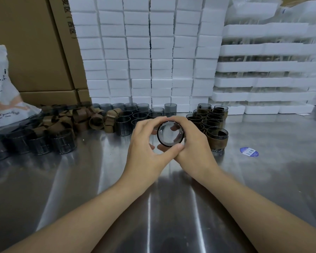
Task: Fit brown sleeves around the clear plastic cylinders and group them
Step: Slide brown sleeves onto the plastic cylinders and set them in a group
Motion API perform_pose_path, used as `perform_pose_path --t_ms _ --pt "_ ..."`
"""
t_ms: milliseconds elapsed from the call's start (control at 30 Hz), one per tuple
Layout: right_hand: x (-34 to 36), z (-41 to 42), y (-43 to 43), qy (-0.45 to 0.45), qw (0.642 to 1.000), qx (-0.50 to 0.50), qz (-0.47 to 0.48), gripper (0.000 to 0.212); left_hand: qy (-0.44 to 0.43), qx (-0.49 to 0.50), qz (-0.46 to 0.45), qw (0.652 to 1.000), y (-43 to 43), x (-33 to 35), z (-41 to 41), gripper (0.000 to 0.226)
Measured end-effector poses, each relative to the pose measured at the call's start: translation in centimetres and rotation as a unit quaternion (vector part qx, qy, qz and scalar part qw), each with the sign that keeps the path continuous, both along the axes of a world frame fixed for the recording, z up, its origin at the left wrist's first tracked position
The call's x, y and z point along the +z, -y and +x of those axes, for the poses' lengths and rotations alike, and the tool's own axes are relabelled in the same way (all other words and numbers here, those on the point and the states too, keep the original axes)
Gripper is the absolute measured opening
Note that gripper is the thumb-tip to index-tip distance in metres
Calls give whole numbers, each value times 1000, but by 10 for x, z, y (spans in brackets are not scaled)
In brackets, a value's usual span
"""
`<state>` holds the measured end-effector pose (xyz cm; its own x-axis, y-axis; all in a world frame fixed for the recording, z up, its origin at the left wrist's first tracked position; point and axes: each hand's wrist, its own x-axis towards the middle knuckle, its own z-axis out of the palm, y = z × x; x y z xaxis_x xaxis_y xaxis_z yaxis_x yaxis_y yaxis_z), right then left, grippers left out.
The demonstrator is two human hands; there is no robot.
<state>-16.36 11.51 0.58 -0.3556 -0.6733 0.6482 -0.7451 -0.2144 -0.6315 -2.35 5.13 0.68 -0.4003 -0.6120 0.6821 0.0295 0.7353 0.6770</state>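
A white bag point(2, 99) slumps at the left edge of the steel surface point(102, 189). Beside it stand bare cylinders point(35, 141), then a loose heap of brown sleeves point(77, 117). At the centre the left hand point(146, 148) and right hand point(195, 143) both grip one clear cylinder point(170, 134) — fingers curled round its wall, round end facing the camera; whether it wears a sleeve I cannot tell. Just right of the hands the sleeved cylinders point(212, 123) sit packed together, with a blue sticker point(248, 152) well apart farther right. Foam blocks point(144, 52) wall the far edge — open room lies across the near half.
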Motion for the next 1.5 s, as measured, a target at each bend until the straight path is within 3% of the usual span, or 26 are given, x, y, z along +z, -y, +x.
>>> perform_pose_path --t_ms 167,300,400,467,533,600,767,833,967,1167,1367,1500 --pt "-1 -2 2 3 1000 13 -11 66 -37 12 14 999 -1 0 -1 61" --pt "0 -2 5 58 998 5 -24 69 -134 -29 187 973 3 7 -1 49" --pt "5 0 4 105 993 2 -44 52 -157 -98 315 931 4 11 2 44" --pt "8 3 3 115 991 -2 -62 40 -134 -134 340 921 3 11 3 50" --pt "11 4 3 129 989 -5 -79 33 -97 -152 322 930 1 9 1 56" --pt "13 3 1 118 989 -2 -92 40 -75 -148 280 945 -1 7 -2 53" --pt "16 9 -4 -108 994 25 -26 92 -115 -118 182 969 6 6 -5 31" --pt "16 10 -5 -134 990 48 9 102 -127 -113 157 973 12 6 -4 30" --pt "20 18 -8 24 991 130 18 104 -143 -149 167 964 15 10 -1 43" --pt "31 27 -10 244 949 196 44 94 -130 -184 187 956 16 10 4 41" --pt "35 22 -11 428 864 259 63 91 -76 -162 142 974 19 9 6 43" --pt "35 17 -11 566 758 316 68 75 -43 -128 99 986 23 5 4 63"
